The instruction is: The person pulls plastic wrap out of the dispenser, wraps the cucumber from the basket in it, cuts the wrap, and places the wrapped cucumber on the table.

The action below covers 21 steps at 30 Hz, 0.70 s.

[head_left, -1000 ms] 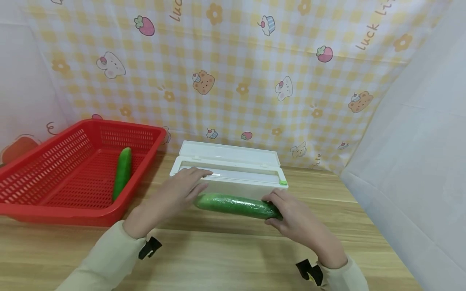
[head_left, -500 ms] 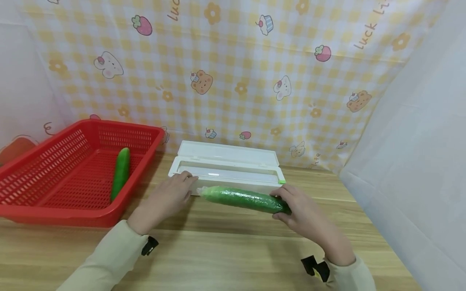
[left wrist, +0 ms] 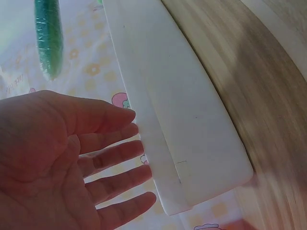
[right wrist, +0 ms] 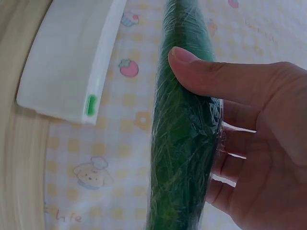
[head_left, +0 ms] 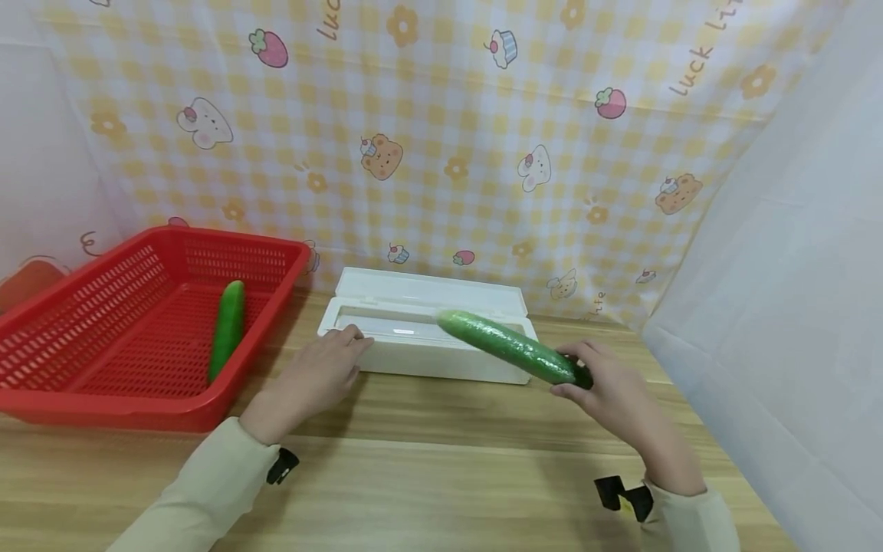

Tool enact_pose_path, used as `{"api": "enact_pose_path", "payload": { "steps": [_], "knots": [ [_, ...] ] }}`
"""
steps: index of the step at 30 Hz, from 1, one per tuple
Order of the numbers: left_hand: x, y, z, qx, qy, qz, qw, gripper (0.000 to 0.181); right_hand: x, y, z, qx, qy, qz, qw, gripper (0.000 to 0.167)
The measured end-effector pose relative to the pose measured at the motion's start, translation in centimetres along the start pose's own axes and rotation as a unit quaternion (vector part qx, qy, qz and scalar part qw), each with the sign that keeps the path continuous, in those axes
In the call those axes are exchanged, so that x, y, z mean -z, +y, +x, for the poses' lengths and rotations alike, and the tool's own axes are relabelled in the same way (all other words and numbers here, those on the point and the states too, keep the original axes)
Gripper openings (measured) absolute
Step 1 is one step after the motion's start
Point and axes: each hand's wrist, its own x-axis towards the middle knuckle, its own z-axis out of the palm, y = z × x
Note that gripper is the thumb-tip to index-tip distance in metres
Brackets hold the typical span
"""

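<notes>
A cucumber in clear film (head_left: 513,345) is held up by its right end in my right hand (head_left: 617,395); the right wrist view shows the thumb across the wrinkled film on the cucumber (right wrist: 180,120). Behind and below it stands a white box (head_left: 441,362) with its lid raised (head_left: 431,291). My left hand (head_left: 310,379) is at the box's left front corner. In the left wrist view, the left hand's (left wrist: 72,158) slightly bent fingers meet the edge of the box (left wrist: 187,115), with nothing in the palm.
On the left stands a red basket (head_left: 124,412) with an unheld cucumber (head_left: 228,330) inside, against its right wall. A checked cloth (head_left: 455,115) hangs behind the box, and a white sheet (head_left: 779,268) borders the wooden table (head_left: 428,475) on the right.
The right hand has moved right and lifted the cucumber, whose left end now points up and away from the left hand. The left hand has come to the box's corner, its fingers off the cucumber.
</notes>
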Motion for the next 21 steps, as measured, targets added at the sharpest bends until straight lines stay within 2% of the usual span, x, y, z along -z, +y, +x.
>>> {"api": "enact_pose_path", "payload": {
  "steps": [6, 14, 21],
  "knots": [
    [0.0, -0.1, 0.0, -0.004, 0.001, -0.002, 1.0, 0.039, 0.5, 1.8, 0.0, -0.053, -0.003, 0.002, 0.9986, 0.047],
    [0.2, -0.2, -0.1, -0.009, 0.002, -0.006, 0.9999, 0.039, 0.9, 3.9, -0.1, -0.127, -0.015, -0.008, 0.9917, 0.054],
    [0.3, -0.3, -0.1, -0.008, -0.012, -0.006, 0.9999, 0.039, 0.5, 5.8, -0.4, -0.196, -0.02, -0.002, 0.9804, 0.063]
  ]
}}
